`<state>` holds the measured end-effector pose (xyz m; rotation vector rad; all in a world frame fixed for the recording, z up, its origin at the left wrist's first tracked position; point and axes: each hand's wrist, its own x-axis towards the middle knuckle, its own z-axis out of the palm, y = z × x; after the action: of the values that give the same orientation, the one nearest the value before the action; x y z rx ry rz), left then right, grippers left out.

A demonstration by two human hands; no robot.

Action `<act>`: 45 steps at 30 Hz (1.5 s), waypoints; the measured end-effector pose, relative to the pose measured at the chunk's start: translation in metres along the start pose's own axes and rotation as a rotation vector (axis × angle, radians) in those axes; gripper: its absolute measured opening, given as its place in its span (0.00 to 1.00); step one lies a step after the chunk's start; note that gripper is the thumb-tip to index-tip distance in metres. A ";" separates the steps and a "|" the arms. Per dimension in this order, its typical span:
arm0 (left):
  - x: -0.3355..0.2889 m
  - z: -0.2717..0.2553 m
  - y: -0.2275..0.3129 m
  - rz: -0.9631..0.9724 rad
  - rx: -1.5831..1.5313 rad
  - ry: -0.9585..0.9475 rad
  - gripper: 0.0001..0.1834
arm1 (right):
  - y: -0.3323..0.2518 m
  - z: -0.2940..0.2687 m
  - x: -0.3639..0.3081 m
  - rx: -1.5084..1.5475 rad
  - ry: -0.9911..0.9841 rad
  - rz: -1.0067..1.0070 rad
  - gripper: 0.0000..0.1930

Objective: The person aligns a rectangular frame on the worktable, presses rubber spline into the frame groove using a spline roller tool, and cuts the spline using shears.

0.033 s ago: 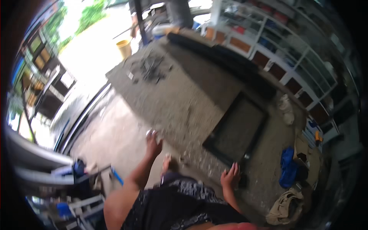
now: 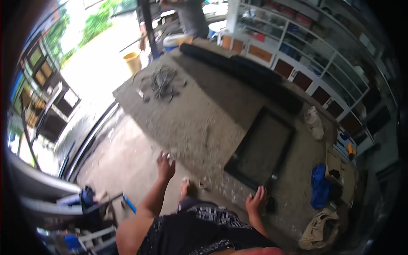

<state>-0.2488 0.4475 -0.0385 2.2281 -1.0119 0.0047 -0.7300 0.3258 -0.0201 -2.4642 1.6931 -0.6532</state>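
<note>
Two bare hands reach forward. The right hand point(image 2: 256, 200) has its fingers stretched out and closed round nothing that shows; their tips are at the nearest corner of a black rectangular frame point(image 2: 245, 139), though I cannot tell whether they press on it. The frame lies flat on a broad dusty table point(image 2: 191, 123), ahead of the right hand. The left hand point(image 2: 165, 167) is off the table's near edge, fingers loosely bent; a pale spot shows at their tips, and I cannot tell whether it is something held.

Little has changed since the earlier picture: the view slides slightly as the head shifts, while the frame stays in place by the right hand. I judge from this that handling of the frame is no further along.

Well ahead of the left hand is a heap of dark strips point(image 2: 161, 83); beyond the frame from the right hand runs a long dark roll point(image 2: 242, 70). To the right hand's right lies a blue cloth point(image 2: 318, 187).
</note>
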 end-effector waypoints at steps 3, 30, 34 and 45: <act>0.057 -0.026 -0.045 -0.104 0.050 0.048 0.33 | -0.007 -0.009 -0.005 0.085 -0.084 0.134 0.35; 0.487 -0.025 -0.211 -0.051 0.500 -0.224 0.21 | -0.076 0.029 0.039 -0.209 -0.100 0.692 0.42; 0.495 -0.033 -0.203 0.004 0.604 -0.201 0.16 | -0.064 0.038 0.036 -0.190 -0.111 0.747 0.43; 0.399 -0.055 -0.206 0.116 0.486 -0.351 0.19 | -0.060 0.045 -0.049 -0.010 0.680 0.948 0.30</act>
<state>0.1815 0.3107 -0.0089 2.6639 -1.4539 -0.1028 -0.6750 0.3858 -0.0570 -1.1571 2.7150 -1.3499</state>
